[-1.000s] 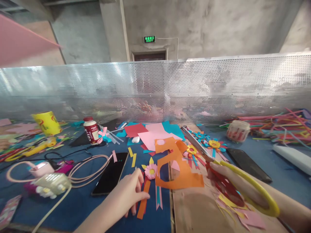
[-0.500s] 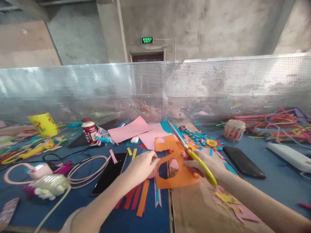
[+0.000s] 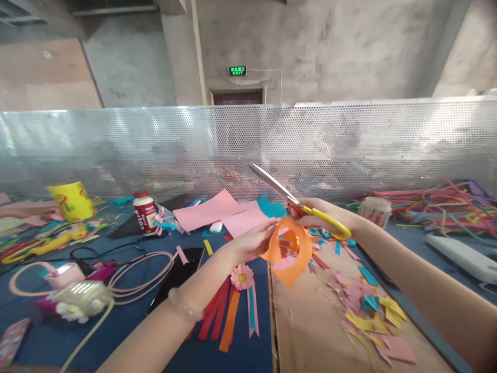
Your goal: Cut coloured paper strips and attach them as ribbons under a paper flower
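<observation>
My left hand (image 3: 256, 241) pinches the left edge of an orange sheet (image 3: 289, 269) that has holes cut in it and hangs curled above the table. My right hand (image 3: 314, 210) is closed around yellow-handled scissors (image 3: 274, 182), whose blades point up and to the left, above the sheet. The right fingers also touch the sheet's upper edge. Under my left wrist lies a pink paper flower (image 3: 241, 277) with a yellow centre and ribbon tails. Red strips and an orange strip (image 3: 229, 321) lie beside it.
Pink sheets (image 3: 205, 210) lie behind my hands. To the left are a bottle (image 3: 144, 212), a phone (image 3: 171, 282), a coiled cable and a yellow roll (image 3: 72, 201). Paper scraps (image 3: 368, 321), a jar (image 3: 375, 210) and a white power bank (image 3: 462, 256) are to the right.
Both hands have lifted the orange sheet off the table, and it has curled. The scissors have moved up and left, tilting flatter. The pink flower and more scraps have come into view.
</observation>
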Available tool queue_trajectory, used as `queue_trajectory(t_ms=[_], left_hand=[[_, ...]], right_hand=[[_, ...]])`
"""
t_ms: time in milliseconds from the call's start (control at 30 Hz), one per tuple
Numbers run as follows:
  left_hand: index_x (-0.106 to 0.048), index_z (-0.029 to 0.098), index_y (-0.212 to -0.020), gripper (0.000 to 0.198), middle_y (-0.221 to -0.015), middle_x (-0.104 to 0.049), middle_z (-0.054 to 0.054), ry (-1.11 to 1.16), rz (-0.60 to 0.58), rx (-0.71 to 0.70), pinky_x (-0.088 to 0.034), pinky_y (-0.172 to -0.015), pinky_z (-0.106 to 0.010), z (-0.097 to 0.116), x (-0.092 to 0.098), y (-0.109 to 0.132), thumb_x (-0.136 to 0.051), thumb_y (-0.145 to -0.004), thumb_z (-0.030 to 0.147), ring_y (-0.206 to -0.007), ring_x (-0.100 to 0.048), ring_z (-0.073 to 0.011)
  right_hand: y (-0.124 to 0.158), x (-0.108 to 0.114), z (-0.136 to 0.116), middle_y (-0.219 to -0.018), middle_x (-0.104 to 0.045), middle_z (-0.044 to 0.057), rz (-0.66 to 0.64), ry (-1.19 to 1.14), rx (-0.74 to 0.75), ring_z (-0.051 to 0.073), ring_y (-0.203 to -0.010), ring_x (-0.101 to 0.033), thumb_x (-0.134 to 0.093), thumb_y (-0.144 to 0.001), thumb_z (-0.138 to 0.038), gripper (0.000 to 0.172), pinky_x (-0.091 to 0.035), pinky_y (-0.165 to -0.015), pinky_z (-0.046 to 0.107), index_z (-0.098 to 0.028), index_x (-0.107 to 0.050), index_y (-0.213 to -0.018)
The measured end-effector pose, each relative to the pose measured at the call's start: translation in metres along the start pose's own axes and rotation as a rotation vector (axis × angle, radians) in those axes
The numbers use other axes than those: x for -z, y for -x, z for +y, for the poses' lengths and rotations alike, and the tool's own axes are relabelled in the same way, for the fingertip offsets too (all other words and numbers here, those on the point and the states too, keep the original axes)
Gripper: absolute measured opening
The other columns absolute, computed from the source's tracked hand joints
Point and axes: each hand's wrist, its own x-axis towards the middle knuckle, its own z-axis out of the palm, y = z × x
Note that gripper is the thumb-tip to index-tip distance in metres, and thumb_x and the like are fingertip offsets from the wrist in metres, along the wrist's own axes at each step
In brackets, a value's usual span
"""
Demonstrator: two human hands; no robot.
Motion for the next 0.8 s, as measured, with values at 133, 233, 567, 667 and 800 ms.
queue_trajectory(t_ms=[133,233,567,667,800], left_hand=[[-0.045,0.024,-0.129,0.048,-0.126,-0.056,-0.01,0.144,0.13,-0.077,-0.046,-0.091,-0.036,0.003,0.002,-0.001,-0.057,-0.085,0.038,-0.113,-0.056,-0.023],[-0.051,0.026,-0.125,0.044,-0.126,-0.057,-0.008,0.164,0.173,-0.1,-0.047,-0.09,-0.036,0.006,0.005,0.002,-0.06,-0.083,0.034,-0.11,-0.058,-0.0229],[-0.055,0.02,-0.125,0.048,-0.125,-0.058,-0.007,-0.368,0.56,-0.418,-0.038,-0.103,-0.041,0.029,0.019,0.016,-0.062,-0.078,0.028,-0.116,-0.052,-0.0247],[-0.052,0.02,-0.128,0.046,-0.132,-0.053,-0.007,-0.544,0.676,-0.504,-0.034,-0.106,-0.039,0.037,0.025,0.024,-0.056,-0.082,0.03,-0.122,-0.047,-0.0236],[-0.044,0.023,-0.134,0.051,-0.146,-0.036,-0.004,-0.644,0.697,-0.622,-0.026,-0.111,-0.032,0.035,0.018,0.03,-0.055,-0.085,0.03,-0.136,-0.028,-0.0188]], right_hand=[[-0.001,0.01,-0.005,-0.07,-0.044,-0.003,-0.009,0.093,0.017,0.01,-0.061,-0.04,-0.055,-0.072,-0.022,0.01,-0.034,-0.057,0.023,-0.018,-0.048,-0.076],[0.001,0.016,-0.008,-0.072,-0.047,-0.002,0.013,0.074,0.034,0.011,-0.064,-0.043,-0.057,-0.071,-0.025,0.012,-0.035,-0.059,0.023,-0.018,-0.049,-0.076],[0.001,0.01,0.001,-0.072,-0.054,0.001,0.372,-0.042,-0.166,0.012,-0.061,-0.048,-0.072,-0.065,-0.036,0.029,-0.037,-0.051,0.023,-0.017,-0.057,-0.082],[0.01,-0.005,0.001,-0.071,-0.053,0.001,0.319,-0.344,-0.248,0.01,-0.056,-0.047,-0.068,-0.071,-0.042,0.035,-0.035,-0.046,0.021,-0.017,-0.056,-0.092],[0.015,-0.037,0.003,-0.076,-0.05,0.001,0.291,-0.645,-0.109,0.011,-0.061,-0.052,-0.065,-0.076,-0.04,0.035,-0.039,-0.049,0.021,-0.019,-0.051,-0.101]])
